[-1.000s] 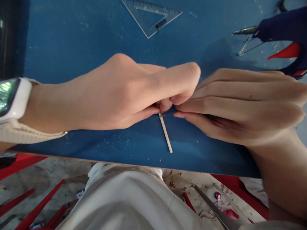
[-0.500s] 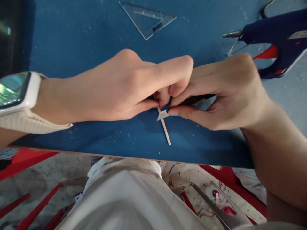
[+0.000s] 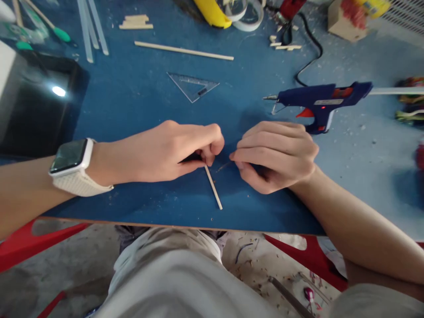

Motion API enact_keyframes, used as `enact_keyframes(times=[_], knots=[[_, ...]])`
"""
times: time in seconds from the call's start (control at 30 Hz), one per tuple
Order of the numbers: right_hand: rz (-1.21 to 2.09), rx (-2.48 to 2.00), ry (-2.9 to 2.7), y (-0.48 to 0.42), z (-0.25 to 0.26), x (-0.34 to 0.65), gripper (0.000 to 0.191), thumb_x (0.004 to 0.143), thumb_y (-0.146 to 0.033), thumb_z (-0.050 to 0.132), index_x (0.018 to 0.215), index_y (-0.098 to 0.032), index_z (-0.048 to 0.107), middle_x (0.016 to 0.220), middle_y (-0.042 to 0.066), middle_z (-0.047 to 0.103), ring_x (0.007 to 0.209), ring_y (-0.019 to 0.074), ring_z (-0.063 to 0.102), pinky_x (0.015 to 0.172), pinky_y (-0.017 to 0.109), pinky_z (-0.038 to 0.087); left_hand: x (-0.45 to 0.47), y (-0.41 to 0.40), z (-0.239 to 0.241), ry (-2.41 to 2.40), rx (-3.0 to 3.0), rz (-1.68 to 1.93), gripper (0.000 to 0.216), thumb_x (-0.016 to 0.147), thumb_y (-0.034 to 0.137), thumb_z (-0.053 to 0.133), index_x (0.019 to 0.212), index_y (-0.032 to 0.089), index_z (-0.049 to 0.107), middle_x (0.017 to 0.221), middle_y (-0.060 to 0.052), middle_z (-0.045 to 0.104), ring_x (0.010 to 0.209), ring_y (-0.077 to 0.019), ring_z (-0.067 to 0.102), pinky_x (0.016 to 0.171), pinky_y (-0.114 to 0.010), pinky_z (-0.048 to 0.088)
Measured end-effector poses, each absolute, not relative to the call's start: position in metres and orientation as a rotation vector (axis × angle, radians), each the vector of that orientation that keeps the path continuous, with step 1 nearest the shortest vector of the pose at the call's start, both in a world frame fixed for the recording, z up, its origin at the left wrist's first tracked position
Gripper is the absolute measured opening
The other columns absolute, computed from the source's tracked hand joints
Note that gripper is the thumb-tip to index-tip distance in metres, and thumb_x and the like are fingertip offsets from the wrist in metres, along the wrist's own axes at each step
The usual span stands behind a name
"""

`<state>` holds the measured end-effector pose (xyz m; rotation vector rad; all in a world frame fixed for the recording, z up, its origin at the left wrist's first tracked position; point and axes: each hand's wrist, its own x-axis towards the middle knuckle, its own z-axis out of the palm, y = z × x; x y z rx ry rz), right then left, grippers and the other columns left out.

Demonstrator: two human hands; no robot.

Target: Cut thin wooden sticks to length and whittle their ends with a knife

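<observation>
Table: the blue table makes a firm backing; the stick is best pressed flat there, a little in from the near edge.
Glue gun: the glue gun lies beyond the right hand (its red light shows, so probably hot); elbow and knuckles should swing clear.
Left hand: the fingers of the left hand pinch the stick's far end; a firm grip with tips tucked back would be safer.
Right hand: the right hand has thumb and fingers pressed together on the blade; small, level wrist strokes should suit.
Short stick: the short stick slants from the left fingers towards the near right; whether it lies flat, I cannot tell.
Thin blade: the thin blade sits just right of the stick, apart; square contact should help.
</observation>
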<state>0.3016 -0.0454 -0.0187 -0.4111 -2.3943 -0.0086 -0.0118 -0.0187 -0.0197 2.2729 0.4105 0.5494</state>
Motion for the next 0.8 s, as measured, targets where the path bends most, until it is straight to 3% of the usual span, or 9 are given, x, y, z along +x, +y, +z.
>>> enact_keyframes(times=[0.3,0.4,0.57,0.67,0.8], knots=[[-0.240,-0.382,-2.208,-0.044,-0.033,0.300,0.028,0.115,-0.011,0.061,0.133,-0.031,0.069,0.109,-0.001,0.080,0.085,0.0168,0.074,0.073,0.033,0.061,-0.009,-0.019,-0.012,0.409,2.400,0.425,0.015,0.133,0.024,0.057,0.130,0.026,0.071,0.122,-0.002,0.087,0.114,-0.0170,0.084,0.106,-0.026,0.061],[-0.255,-0.360,-2.193,-0.043,-0.035,0.298,0.030,0.115,-0.009,0.061,0.132,-0.032,0.067,0.109,-0.003,0.079,0.081,0.0148,0.068,0.071,0.031,0.053,-0.007,-0.014,-0.010,0.397,2.441,0.391,0.021,0.134,0.028,0.055,0.126,0.026,0.075,0.119,-0.003,0.086,0.119,-0.0203,0.081,0.113,-0.030,0.057],[-0.273,-0.362,-2.253,-0.043,-0.032,0.296,0.006,0.130,-0.027,0.057,0.130,-0.028,0.063,0.097,-0.003,0.075,0.077,0.0160,0.065,0.068,0.034,0.050,-0.006,0.006,-0.004,0.324,2.463,0.321,0.025,0.133,0.030,0.057,0.126,0.026,0.081,0.117,-0.004,0.087,0.103,-0.0185,0.078,0.100,-0.029,0.057],[-0.275,-0.382,-2.251,-0.043,-0.031,0.296,0.011,0.125,-0.021,0.053,0.130,-0.028,0.061,0.097,-0.003,0.076,0.075,0.0159,0.066,0.067,0.034,0.047,-0.008,0.018,-0.003,0.265,2.468,0.302,0.027,0.132,0.031,0.060,0.124,0.026,0.085,0.118,-0.004,0.088,0.106,-0.0178,0.080,0.101,-0.027,0.060],[-0.286,-0.428,-2.233,-0.042,-0.036,0.294,0.021,0.114,-0.010,0.056,0.125,-0.027,0.061,0.098,-0.002,0.079,0.074,0.0161,0.065,0.064,0.035,0.045,-0.016,0.027,-0.010,0.252,2.483,0.382,0.029,0.134,0.040,0.064,0.126,0.027,0.090,0.126,-0.005,0.090,0.125,-0.0211,0.083,0.117,-0.031,0.064]])
